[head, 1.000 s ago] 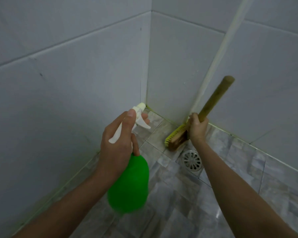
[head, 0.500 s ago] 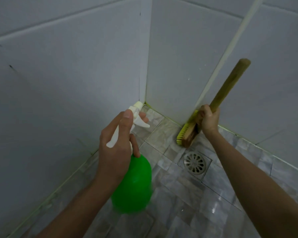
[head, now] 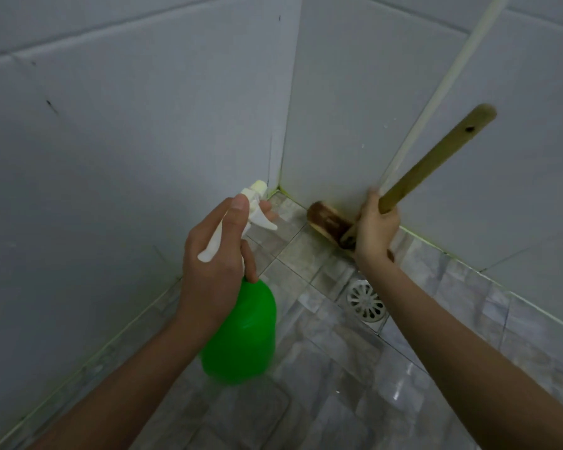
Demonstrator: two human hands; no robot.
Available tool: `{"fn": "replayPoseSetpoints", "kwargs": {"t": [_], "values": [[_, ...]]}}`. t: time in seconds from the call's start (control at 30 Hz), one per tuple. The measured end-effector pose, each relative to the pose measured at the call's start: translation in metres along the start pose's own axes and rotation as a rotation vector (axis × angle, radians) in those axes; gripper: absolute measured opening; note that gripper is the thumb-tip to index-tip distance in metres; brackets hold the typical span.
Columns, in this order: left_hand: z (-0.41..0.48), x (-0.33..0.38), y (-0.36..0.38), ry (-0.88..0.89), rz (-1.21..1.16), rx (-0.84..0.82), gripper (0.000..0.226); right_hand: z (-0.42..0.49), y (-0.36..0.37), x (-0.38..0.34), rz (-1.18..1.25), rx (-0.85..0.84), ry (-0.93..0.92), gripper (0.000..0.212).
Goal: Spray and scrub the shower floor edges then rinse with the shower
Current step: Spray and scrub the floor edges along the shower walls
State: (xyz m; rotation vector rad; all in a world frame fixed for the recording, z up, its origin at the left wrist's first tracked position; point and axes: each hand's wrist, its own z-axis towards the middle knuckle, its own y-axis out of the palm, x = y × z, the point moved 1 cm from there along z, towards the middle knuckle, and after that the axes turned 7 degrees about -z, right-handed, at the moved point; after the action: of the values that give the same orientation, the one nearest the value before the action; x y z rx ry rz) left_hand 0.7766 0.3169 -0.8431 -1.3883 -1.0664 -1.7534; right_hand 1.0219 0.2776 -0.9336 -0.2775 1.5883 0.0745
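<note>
My left hand [head: 215, 264] grips the neck of a green spray bottle [head: 241, 336], its white trigger head [head: 251, 206] pointing toward the far corner of the shower. My right hand [head: 376, 232] grips a wooden-handled scrub brush [head: 436, 157] low on the handle. The brush head [head: 327, 222] lies against the floor edge [head: 429, 241] where the right wall meets the grey floor tiles; its wooden back faces me and the bristles are hidden.
A round metal floor drain [head: 364, 300] sits just under my right forearm. A pale pipe [head: 436, 92] runs down the right wall to the floor edge. Grey tiled walls close in on the left and right, meeting at the corner [head: 278, 190].
The brush head has turned over and slid left along the wall edge toward the corner; its yellow bristles no longer show. The handle has tipped further right. The spray bottle has stayed about where it was.
</note>
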Motion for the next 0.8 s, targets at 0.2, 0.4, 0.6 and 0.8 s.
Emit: {"fn": "replayPoseSetpoints", "kwargs": {"t": [0.2,0.4,0.6,0.8], "values": [[0.001,-0.001,-0.012,0.019,0.005,0.015,0.033,-0.009,0.011,0.013,-0.112,-0.544,-0.062,0.041],[0.002,-0.004,-0.022,0.023,-0.004,0.028,0.034,0.005,0.008,0.03,-0.294,-0.288,-0.141,0.035],[0.001,-0.004,-0.027,0.025,0.003,0.043,0.035,0.004,0.04,0.016,-0.285,-0.209,-0.097,0.027],[0.005,-0.004,-0.026,0.037,-0.001,0.017,0.037,0.007,-0.007,0.016,-0.319,-0.273,-0.13,0.034]]}}
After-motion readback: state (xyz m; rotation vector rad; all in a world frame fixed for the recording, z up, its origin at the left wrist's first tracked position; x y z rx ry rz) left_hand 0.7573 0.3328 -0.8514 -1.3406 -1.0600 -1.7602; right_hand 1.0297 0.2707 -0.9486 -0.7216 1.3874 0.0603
